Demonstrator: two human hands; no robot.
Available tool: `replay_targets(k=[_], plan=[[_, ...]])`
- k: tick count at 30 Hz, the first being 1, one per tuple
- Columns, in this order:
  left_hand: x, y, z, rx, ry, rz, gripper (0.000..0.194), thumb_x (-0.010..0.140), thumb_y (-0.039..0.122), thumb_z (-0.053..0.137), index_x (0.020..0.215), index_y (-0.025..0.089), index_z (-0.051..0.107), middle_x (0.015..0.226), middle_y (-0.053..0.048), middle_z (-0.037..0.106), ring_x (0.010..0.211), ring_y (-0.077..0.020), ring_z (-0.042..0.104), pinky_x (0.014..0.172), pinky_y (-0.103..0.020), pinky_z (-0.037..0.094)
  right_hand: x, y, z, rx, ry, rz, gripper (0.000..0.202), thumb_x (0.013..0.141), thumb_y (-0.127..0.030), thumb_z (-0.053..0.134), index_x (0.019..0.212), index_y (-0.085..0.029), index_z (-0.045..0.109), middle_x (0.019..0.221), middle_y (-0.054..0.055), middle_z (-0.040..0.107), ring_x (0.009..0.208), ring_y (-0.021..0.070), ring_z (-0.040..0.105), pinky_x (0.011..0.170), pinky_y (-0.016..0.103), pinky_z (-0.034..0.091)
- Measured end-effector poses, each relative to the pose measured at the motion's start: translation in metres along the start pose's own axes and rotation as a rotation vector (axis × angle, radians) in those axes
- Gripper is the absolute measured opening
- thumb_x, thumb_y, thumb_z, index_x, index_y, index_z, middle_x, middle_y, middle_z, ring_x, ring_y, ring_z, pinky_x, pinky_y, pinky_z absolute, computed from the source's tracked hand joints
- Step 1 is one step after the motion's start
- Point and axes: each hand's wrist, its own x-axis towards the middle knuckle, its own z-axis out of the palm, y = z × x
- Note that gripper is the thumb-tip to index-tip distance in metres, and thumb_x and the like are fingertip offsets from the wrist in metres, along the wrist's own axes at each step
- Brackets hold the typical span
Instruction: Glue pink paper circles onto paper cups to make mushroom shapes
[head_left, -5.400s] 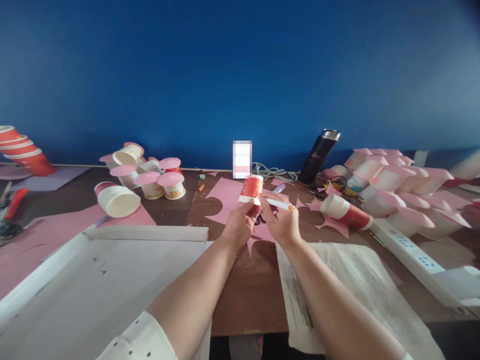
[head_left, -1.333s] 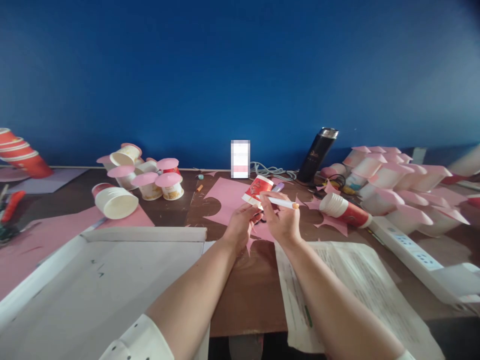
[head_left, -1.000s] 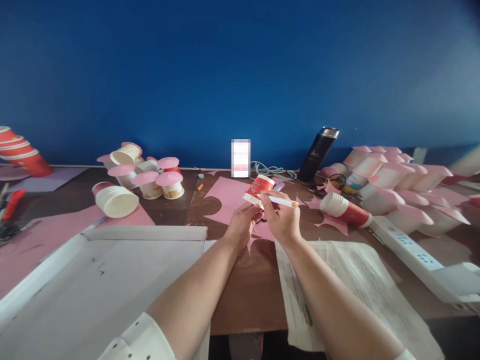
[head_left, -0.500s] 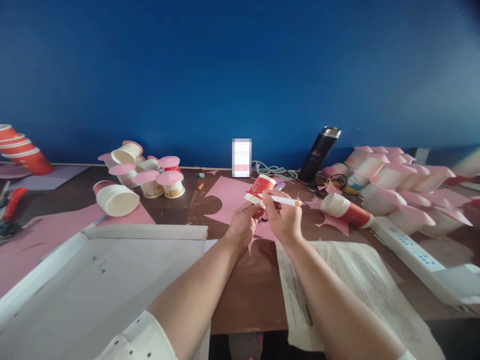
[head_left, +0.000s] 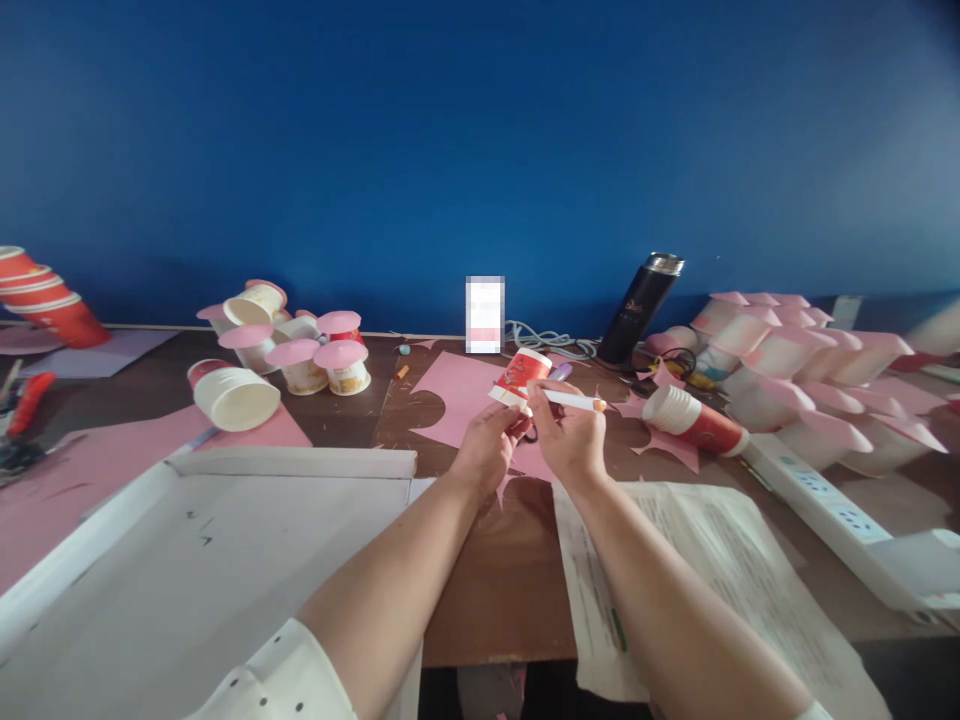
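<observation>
My left hand [head_left: 486, 448] is closed around the lower side of a red and white paper cup [head_left: 523, 374], which is tilted above the table. In my right hand [head_left: 570, 432] is a white pen-like marker [head_left: 571, 400] with an orange end. Its tip lies close to the cup, hidden behind my fingers, so I cannot tell whether it touches. Under both hands lies pink paper [head_left: 444, 390] with rounded cut-outs. A purple-capped item [head_left: 559, 372] shows just behind the cup.
Cups with pink paper tops [head_left: 341, 366] stand at the left, more [head_left: 817, 370] at the right. Stacked cups [head_left: 694, 420] lie near a power strip [head_left: 832, 505]. A black flask [head_left: 641, 310] leans at the back. A white box lid [head_left: 292, 463] and printed sheet [head_left: 697, 570] lie in front.
Almost nothing differs. Both hands keep hold of the cup and the marker in nearly the same place, and the view has shifted very slightly.
</observation>
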Motion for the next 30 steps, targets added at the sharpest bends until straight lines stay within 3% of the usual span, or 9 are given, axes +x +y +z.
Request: replay_targets(k=[16,30], plan=[[0.0021,0.0027,-0.001,-0.082,0.049,0.003,0.015,0.068,0.016,0.069,0.083,0.013,0.07,0.085,-0.003,0.067,0.079,-0.0105,0.059,0.083,-0.026,0.042,0.0,-0.0002,-0.0018,-0.014,-0.029,0.016,0.028,0.087,-0.038,0.052,0.09,-0.018,0.072,0.079,0.006,0.072,0.075,0.0197,0.068,0.067,0.027,0.052],[0.003,0.0053,-0.0012,-0.089,0.106,0.005,0.006,0.073,0.012,0.063,0.077,0.012,0.066,0.08,-0.004,0.064,0.074,-0.0099,0.057,0.082,-0.025,0.045,0.0012,-0.0031,-0.0025,-0.017,-0.022,0.027,0.028,0.087,-0.039,0.052,0.088,-0.018,0.071,0.078,0.006,0.072,0.072,0.0192,0.068,0.066,0.027,0.052]])
